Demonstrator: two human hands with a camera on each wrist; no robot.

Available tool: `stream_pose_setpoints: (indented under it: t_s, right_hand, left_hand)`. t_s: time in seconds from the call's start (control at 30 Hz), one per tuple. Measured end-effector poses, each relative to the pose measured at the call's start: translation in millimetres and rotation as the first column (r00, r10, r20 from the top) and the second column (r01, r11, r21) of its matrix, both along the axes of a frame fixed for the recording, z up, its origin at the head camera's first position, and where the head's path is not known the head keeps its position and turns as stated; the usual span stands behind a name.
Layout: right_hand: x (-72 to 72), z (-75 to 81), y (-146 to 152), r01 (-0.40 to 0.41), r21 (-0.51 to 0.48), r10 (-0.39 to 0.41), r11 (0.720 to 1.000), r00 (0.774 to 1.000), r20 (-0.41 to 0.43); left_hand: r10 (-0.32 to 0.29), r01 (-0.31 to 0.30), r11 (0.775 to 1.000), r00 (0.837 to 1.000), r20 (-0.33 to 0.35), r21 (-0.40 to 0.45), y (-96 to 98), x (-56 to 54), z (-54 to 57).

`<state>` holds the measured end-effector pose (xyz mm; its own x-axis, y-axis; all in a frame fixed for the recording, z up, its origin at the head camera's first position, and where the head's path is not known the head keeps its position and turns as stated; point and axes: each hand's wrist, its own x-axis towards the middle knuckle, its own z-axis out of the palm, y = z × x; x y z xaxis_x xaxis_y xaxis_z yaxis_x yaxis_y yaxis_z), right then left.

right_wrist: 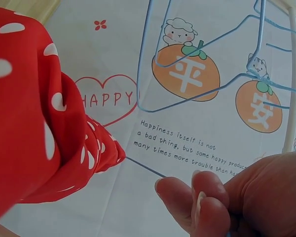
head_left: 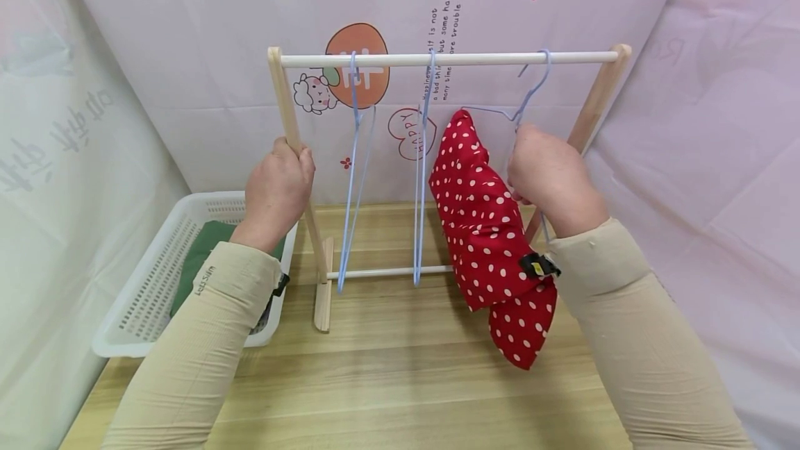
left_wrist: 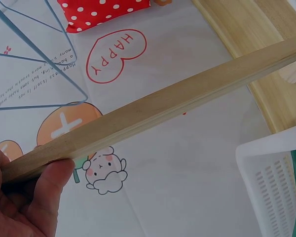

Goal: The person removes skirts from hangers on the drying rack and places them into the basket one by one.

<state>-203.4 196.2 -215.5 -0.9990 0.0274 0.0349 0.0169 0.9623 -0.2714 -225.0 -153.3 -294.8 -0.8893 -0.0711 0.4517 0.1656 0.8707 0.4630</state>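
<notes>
My left hand (head_left: 278,186) grips the left wooden post (head_left: 284,99) of a small clothes rack, a little below its top rail (head_left: 481,59). At the rack's right side, my right hand (head_left: 550,179) pinches a blue wire hanger (head_left: 535,87), whose hook is over the rail. A red garment with white dots (head_left: 481,228) hangs from this hanger's left arm, bunched and slanting down to the right. In the right wrist view the fingers (right_wrist: 212,190) curl at the wire (right_wrist: 145,166) close to the cloth. The hanger's other side is mostly hidden by my hand.
Two bare blue hangers (head_left: 350,207) (head_left: 420,214) hang from the rail left of the garment. A white basket (head_left: 134,311) with folded green cloth (head_left: 209,245) stands on the wooden table (head_left: 387,380) at left. Printed white sheeting (head_left: 231,54) surrounds the back and sides.
</notes>
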Motion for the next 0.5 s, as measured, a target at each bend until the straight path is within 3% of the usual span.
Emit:
stream_pose_setpoints:
  t_s: [0.5]
  right_hand:
    - [-1.1,1.1,-8.0,-0.004,0.012,0.004,1.000,1.000,0.014]
  left_hand:
    - [-0.004,0.004,1.000,1.000,-0.003,-0.001,-0.5,-0.3,-0.3]
